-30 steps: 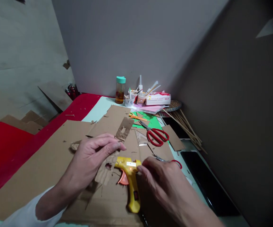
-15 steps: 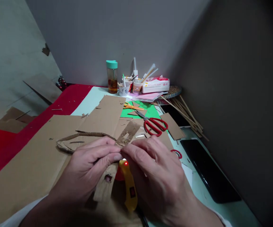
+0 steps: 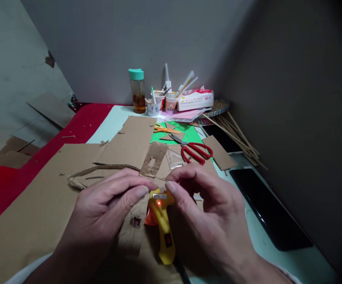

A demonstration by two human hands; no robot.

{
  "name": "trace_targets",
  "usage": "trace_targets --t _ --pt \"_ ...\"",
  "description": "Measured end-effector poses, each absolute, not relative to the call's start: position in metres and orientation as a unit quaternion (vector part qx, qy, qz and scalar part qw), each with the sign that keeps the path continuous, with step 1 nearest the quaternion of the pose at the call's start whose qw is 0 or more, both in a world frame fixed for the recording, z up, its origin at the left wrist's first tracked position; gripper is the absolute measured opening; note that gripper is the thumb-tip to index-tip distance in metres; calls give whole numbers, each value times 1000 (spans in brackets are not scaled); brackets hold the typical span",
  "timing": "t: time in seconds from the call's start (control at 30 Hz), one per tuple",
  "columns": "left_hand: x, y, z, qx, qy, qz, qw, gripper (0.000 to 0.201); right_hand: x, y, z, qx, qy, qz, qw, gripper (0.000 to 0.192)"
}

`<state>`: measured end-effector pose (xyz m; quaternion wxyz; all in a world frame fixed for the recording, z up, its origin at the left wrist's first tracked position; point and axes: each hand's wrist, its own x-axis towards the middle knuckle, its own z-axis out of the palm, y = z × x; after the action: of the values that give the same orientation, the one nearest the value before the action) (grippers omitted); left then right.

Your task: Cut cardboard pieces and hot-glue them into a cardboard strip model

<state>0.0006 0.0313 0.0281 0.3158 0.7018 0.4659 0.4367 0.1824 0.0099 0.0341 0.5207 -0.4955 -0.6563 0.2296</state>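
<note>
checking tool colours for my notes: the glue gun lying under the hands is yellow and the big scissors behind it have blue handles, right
Not quite. The head view shows the scissors have red handles, not blue. The glue gun lying under the hands is yellow, as you say.

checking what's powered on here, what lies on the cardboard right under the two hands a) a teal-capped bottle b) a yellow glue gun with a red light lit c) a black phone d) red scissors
b: the yellow glue gun lies on the cardboard just below the left hand and right hand, with a small red light glowing near its top; the red scissors lie farther back.
</note>
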Motion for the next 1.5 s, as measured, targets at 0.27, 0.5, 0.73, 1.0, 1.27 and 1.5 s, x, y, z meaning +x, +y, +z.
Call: trace_targets --t 0.27,0.5,0.73,1.0,1.27,1.5 --pt "16 20 28 473 523 494 508 17 182 19 28 -435 -443 517 589 7" --pt "14 24 22 449 493 470 578 34 165 14 18 -358 -295 667 583 13" --pt "13 24 21 492 497 472 537 2 158 17 12 -414 -344 580 611 10" --pt "14 22 19 479 482 479 556 16 156 20 13 -468 -451 454 609 5" --pt "26 17 29 437 531 463 559 17 155 17 15 -463 -501 393 617 7" --pt "23 18 31 441 562 454 533 24 156 15 17 -446 -578 293 618 19"
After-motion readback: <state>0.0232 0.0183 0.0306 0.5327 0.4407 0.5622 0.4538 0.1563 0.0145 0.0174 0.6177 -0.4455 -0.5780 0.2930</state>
